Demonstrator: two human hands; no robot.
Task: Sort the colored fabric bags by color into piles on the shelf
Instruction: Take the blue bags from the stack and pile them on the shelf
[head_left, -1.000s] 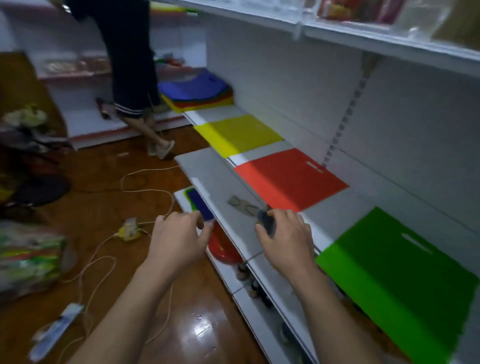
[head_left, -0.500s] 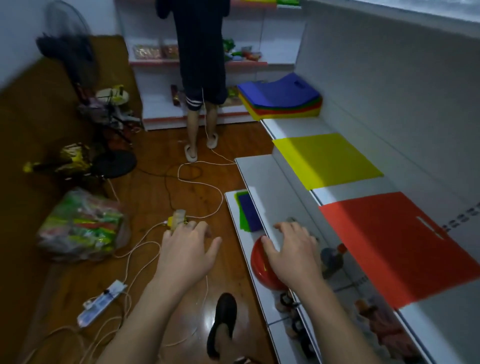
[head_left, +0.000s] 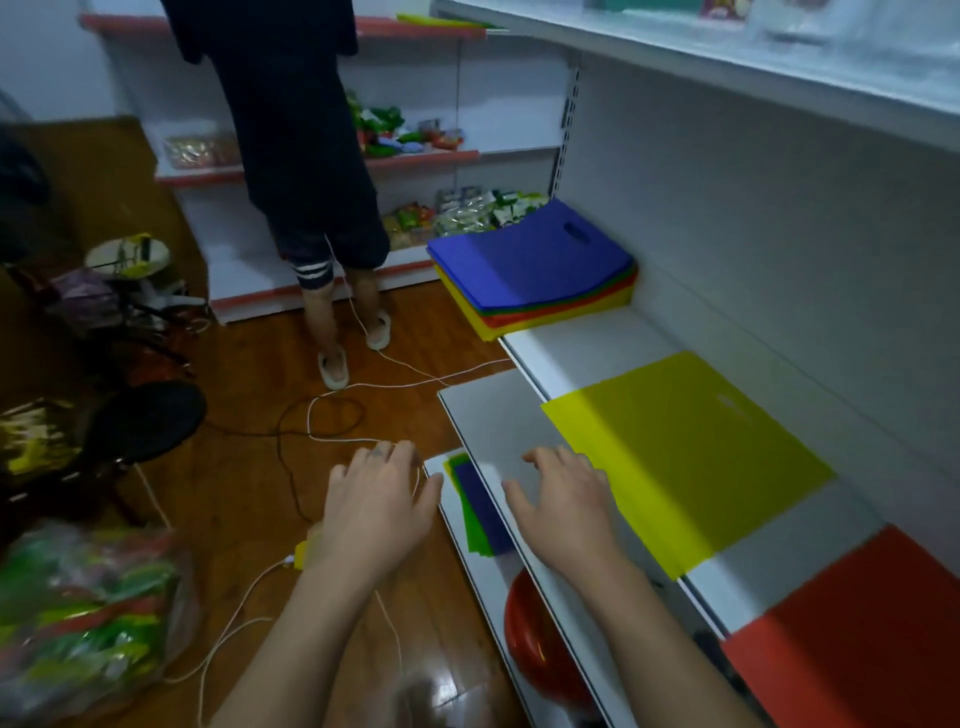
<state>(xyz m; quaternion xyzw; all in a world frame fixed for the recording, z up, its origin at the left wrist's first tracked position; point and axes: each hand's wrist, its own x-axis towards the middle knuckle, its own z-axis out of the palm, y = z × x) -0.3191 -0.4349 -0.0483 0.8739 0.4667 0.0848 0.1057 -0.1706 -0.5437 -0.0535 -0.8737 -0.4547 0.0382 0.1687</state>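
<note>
Both hands empty, fingers loose. Mixed bag stack (head_left: 530, 270) lies far ahead on shelf (head_left: 582, 353); my right hand (head_left: 566, 499) nearer than left hand (head_left: 379, 499).

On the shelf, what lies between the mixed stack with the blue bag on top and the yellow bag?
Only bare white shelf separates the mixed stack from the yellow bag, as the head view shows.
</note>
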